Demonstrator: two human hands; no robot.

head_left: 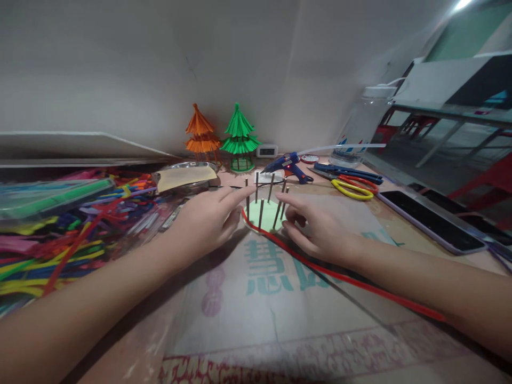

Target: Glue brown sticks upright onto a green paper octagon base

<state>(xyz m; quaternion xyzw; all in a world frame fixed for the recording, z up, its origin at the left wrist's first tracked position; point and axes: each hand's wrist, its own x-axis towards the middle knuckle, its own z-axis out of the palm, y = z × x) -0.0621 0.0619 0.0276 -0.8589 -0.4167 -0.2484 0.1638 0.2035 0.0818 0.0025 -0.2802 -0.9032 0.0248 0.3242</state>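
A pale green round base (267, 215) with several upright brown sticks lies on a sheet of cardboard (272, 304). A long red pipe cleaner (340, 277) runs from the base's left edge toward the lower right, under my right forearm. My left hand (208, 216) rests beside the base, index finger stretched out to the sticks, other fingers curled against the red pipe cleaner's end. My right hand (316, 229) sits on the base's right side, index finger pointing at the sticks, the other fingers bent down onto the pipe cleaner.
A heap of coloured pipe cleaners (60, 229) fills the left. At the back stand an orange paper pagoda (201, 134) and a green one (240, 138). A blue glue gun (288, 165), scissors (352, 184), a phone (432, 220) and a plastic jar (360, 128) lie to the right.
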